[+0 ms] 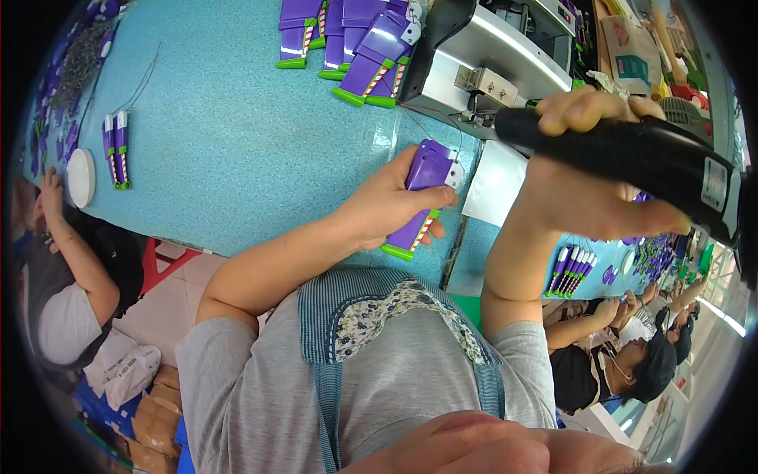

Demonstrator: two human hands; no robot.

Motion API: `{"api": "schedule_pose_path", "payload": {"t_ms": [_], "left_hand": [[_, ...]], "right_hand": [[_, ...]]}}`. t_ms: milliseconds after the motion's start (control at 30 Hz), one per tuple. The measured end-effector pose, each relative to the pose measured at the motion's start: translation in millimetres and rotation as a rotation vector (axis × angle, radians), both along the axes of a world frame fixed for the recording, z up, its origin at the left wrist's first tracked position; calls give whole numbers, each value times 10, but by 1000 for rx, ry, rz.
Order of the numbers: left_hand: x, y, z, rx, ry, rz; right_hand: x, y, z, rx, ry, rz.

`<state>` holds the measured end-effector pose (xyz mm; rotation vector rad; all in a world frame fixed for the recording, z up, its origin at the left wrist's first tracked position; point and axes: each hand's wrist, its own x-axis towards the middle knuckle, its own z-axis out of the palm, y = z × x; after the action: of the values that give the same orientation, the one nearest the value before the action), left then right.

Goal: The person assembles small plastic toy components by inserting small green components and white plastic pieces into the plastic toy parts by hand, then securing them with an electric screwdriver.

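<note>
My left hand (pixel 384 199) is closed around a purple plastic toy leg (pixel 430 162) with a green foot end and a red-and-white striped edge. Thin wires trail from its upper end, near a white tab with holes. Raised close to the camera on the right, my right hand (pixel 580 193) grips a long black handheld device (pixel 632 154) with a pale label; its exact kind is unclear. Just beyond my left hand lies a pile of similar purple legs (pixel 371 59) with green ends.
A metal-and-black machine (pixel 489 67) stands at the far right of the blue table (pixel 237 118). A white sheet (pixel 496 186) lies before it. Leftward are a white round dish (pixel 80 178) and slim purple pieces (pixel 116 150). Co-workers sit left and right; a co-worker's arm (pixel 83 249) shows at left.
</note>
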<state>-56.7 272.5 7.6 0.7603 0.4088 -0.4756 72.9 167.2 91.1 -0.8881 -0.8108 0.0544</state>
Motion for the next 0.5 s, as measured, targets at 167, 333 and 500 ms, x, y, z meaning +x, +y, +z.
{"api": "schedule_pose_path", "payload": {"t_ms": [167,333,500], "left_hand": [[-27,-9,-49,-16,-5,23],[-9,-22,-62,-10,-4,21],[-17,-42,-23,-23,-3,40]], "right_hand": [[77,131,-117,66,56,-78],[-306,-16,-82,-31,51,58],[-389,7,-147,-90,-51,58]]}}
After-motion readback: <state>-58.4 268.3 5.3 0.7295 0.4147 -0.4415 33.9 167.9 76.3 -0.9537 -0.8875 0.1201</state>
